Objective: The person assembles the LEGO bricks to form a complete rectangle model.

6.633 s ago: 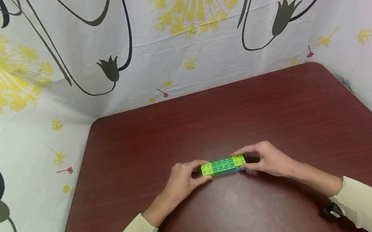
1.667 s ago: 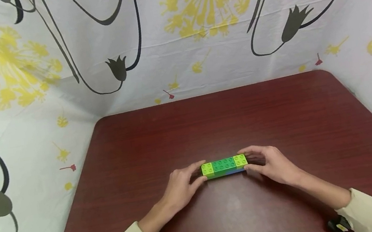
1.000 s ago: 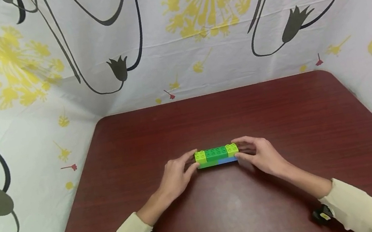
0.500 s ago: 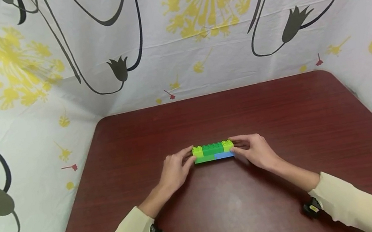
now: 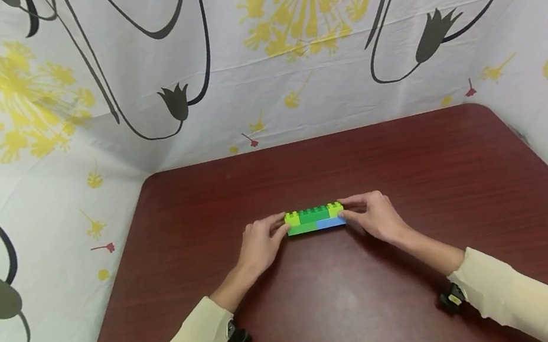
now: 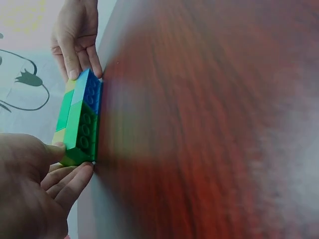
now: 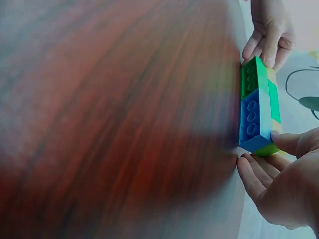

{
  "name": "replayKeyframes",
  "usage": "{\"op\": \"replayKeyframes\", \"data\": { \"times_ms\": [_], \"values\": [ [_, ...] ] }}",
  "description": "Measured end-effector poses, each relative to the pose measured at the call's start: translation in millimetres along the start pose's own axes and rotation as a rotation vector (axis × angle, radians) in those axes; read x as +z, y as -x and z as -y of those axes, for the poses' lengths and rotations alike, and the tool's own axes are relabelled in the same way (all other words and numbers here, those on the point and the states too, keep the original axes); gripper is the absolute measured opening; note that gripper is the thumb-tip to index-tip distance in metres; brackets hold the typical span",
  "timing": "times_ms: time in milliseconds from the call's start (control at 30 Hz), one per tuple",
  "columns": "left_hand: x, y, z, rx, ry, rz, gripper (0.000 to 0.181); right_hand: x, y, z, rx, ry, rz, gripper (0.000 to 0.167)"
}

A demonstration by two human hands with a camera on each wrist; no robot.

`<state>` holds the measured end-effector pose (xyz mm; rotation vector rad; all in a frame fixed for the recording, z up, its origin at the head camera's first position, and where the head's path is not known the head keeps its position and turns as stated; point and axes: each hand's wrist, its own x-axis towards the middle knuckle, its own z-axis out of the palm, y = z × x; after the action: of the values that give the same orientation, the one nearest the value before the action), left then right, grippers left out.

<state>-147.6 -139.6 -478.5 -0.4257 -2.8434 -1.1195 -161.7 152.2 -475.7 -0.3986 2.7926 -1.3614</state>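
A joined bar of toy building bricks (image 5: 314,215) is held up between both hands at the middle of the table. Its upper row is a dark green brick with a lime brick at each end; below are a green brick (image 5: 302,228) and a blue brick (image 5: 330,222). My left hand (image 5: 259,245) pinches the left end, thumb on the near side and fingers behind. The right hand (image 5: 381,220) grips the other end likewise. Hollow undersides of the blue brick (image 6: 91,92) and green brick (image 7: 250,79) show in the wrist views, so the bar is tilted or lifted.
A dark red-brown wooden table (image 5: 235,195) with rounded far corners lies beneath. White cloth (image 5: 266,124) with yellow flowers and grey tulip shapes hangs behind and at both sides. Black wrist cameras (image 5: 451,298) sit at the sleeve cuffs.
Over the last 1.7 seconds both hands have carried the brick bar farther from me and slightly left. It has turned so its front side shows more and its studded top less. Both grips stay.
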Motion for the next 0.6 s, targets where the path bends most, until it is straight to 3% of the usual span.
{"op": "replayKeyframes", "data": {
  "times_ms": [233,600],
  "values": [
    [-1.8,-7.1,-1.6,-0.032,-0.013,0.003,0.038,-0.7,-4.8,0.4,0.002,0.047,-0.007,0.032],
    [0.8,-15.7,2.8,-0.032,-0.034,-0.046,0.031,-1.1,-12.7,1.0,-0.029,0.103,-0.054,0.028]
  ]
}}
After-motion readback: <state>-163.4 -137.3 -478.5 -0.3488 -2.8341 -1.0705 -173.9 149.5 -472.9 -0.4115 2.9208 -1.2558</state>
